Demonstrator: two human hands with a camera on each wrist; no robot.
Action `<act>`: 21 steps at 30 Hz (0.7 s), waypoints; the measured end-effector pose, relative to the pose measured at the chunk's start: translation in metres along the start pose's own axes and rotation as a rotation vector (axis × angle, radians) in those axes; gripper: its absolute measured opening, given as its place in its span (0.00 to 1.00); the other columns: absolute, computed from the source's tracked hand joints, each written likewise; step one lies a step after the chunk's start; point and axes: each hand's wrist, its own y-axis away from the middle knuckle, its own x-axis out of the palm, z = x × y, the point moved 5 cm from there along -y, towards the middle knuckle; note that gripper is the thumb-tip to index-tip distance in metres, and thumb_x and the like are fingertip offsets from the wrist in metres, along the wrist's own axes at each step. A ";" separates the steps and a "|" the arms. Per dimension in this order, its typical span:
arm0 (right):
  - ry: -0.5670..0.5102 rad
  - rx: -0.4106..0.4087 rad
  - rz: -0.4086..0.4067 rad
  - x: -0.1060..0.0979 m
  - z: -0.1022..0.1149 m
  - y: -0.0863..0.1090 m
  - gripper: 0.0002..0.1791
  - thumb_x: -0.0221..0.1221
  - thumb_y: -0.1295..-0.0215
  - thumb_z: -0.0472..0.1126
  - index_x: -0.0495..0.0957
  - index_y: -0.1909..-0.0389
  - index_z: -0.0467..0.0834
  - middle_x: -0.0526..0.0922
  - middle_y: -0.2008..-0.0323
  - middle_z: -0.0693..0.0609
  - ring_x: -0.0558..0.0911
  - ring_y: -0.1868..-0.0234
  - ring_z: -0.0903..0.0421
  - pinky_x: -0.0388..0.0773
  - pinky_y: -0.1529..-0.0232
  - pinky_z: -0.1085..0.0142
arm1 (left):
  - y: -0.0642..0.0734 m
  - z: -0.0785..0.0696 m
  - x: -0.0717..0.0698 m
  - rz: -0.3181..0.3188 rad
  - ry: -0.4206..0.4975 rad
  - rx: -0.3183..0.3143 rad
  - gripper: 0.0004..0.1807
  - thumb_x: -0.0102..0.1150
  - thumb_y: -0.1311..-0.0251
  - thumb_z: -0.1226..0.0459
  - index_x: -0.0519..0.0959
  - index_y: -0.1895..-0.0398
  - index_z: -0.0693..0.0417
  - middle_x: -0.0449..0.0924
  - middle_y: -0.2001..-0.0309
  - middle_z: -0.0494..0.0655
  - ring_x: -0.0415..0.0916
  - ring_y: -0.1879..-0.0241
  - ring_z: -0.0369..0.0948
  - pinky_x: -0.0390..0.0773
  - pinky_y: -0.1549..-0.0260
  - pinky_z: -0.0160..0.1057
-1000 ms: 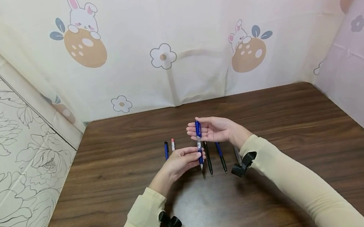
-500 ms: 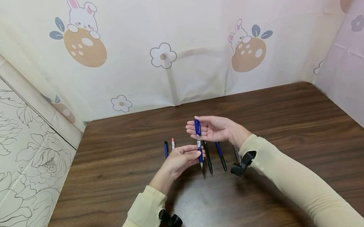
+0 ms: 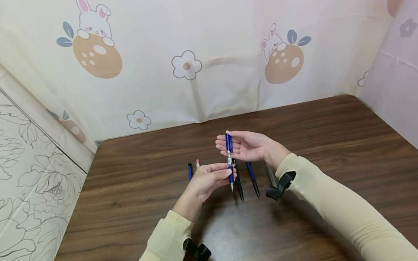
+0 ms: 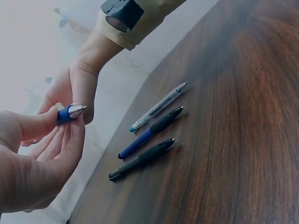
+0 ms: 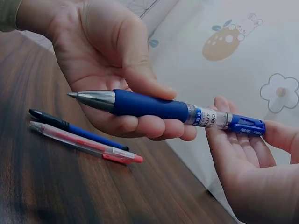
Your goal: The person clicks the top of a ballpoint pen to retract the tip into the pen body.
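Raised slightly since earlier frame: slim blue-and-clear plastic pen (image 5: 154, 104), above dark-brown wooden table (image 3: 144, 208). Left hand (image 3: 206, 180) pinches front section; right hand (image 3: 251, 145), fingers extended, thumb at tail. Likely light, stiff; hold at front section.

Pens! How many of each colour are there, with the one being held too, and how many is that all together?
Blue pen, the held one: 1
Blue-and-black pens: 2
Red pen, partly clear: 1
Dark pen: 1
Clear pen: 1
Total: 6
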 end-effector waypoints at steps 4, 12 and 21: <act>0.000 0.008 0.020 0.003 0.000 0.001 0.18 0.48 0.26 0.47 0.81 0.55 0.39 0.87 0.55 0.45 0.85 0.52 0.54 0.82 0.48 0.63 | 0.002 -0.002 -0.001 0.013 -0.004 -0.010 0.20 0.51 0.37 0.77 0.69 0.42 0.78 0.85 0.68 0.44 0.83 0.66 0.35 0.81 0.47 0.43; -0.013 0.018 0.024 0.004 -0.004 0.001 0.19 0.47 0.25 0.47 0.82 0.55 0.39 0.87 0.56 0.46 0.86 0.53 0.55 0.83 0.48 0.63 | 0.004 -0.002 -0.001 0.048 0.003 -0.049 0.21 0.50 0.36 0.76 0.68 0.41 0.78 0.85 0.69 0.42 0.84 0.66 0.35 0.80 0.45 0.45; -0.028 0.023 0.040 0.007 -0.005 0.002 0.19 0.47 0.25 0.46 0.82 0.54 0.38 0.87 0.55 0.46 0.86 0.53 0.55 0.83 0.48 0.63 | 0.005 -0.003 0.000 0.093 0.025 -0.034 0.21 0.48 0.35 0.77 0.65 0.40 0.80 0.84 0.72 0.39 0.83 0.67 0.34 0.82 0.47 0.43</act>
